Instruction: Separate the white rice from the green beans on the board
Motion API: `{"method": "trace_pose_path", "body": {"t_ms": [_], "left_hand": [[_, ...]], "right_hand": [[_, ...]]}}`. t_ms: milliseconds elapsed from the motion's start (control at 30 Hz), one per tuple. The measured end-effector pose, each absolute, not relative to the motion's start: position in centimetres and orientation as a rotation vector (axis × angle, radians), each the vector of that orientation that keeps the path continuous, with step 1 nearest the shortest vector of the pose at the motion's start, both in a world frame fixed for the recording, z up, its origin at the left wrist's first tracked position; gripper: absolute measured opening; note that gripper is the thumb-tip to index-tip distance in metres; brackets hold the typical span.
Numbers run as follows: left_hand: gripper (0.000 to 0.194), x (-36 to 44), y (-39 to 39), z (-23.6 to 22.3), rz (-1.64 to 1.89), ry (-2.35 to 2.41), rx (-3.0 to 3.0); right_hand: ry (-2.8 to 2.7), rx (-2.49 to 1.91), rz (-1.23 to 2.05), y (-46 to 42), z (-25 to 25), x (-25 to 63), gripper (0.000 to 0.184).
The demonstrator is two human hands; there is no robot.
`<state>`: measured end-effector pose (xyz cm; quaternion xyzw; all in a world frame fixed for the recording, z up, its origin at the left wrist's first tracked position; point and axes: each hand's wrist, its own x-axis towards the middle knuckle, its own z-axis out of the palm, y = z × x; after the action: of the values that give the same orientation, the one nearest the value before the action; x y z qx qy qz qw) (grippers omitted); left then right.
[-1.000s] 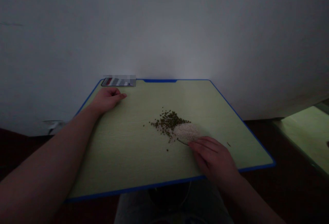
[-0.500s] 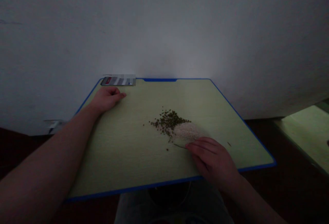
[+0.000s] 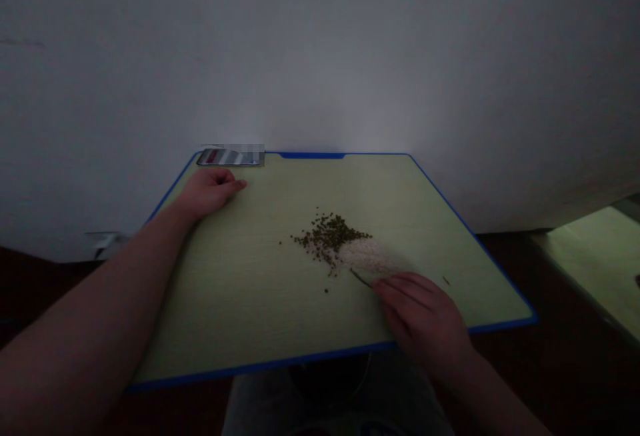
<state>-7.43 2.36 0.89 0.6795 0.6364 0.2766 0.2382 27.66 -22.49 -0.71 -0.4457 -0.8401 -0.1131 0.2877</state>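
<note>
- Two hands are in view: my left hand (image 3: 210, 191) and my right hand (image 3: 420, 319).
- My left hand rests on the board with its fingers loosely curled, holding nothing. It lies near the far left corner, just beside one flat phone-like object (image 3: 220, 157), which is partly blurred out.
- The fingers of my right hand (image 3: 400, 293) are pressed together and closed on the end of one thin dark stick (image 3: 361, 279). Its tip points up and left and lies just beside the rice. The light is poor, so I can't tell what the stick is made of.
- There are two piles, touching each other, right of the board's middle: one of small green mung beans (image 3: 327, 237) and one of white rice (image 3: 367, 256).
- A few loose beans lie around the bean pile, and one dark speck (image 3: 445, 281) lies to the right of my right fingers.
- All of this sits on one pale green cutting board (image 3: 225, 289) with a blue rim (image 3: 310, 155). Its far edge meets a white wall (image 3: 320, 56).
- My right hand crosses the near rim, with my grey-trousered legs (image 3: 330, 409) below it.
- A wide stretch of board lies between my left hand and the beans.
- A second green board (image 3: 595, 263) sits well apart on the right.
</note>
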Motion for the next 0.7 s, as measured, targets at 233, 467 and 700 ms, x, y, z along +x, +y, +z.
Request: {"method": "trace_pose_path", "body": {"t_ms": [233, 467, 700], "left_hand": [[0.035, -7.3, 2.1, 1.0, 0.773, 1.733, 1.846], [0.034, -7.4, 2.3, 0.9, 0.774, 1.727, 1.829], [0.034, -7.3, 2.2, 1.0, 0.766, 1.744, 1.837]], "right_hand": [[-2.233, -1.213, -0.275, -21.6, -0.4, 28.5, 0.021], [-2.256, -1.132, -0.200, -21.7, -0.1, 28.0, 0.025], [-2.233, -1.071, -0.100, -22.2, 0.4, 27.5, 0.025]]}}
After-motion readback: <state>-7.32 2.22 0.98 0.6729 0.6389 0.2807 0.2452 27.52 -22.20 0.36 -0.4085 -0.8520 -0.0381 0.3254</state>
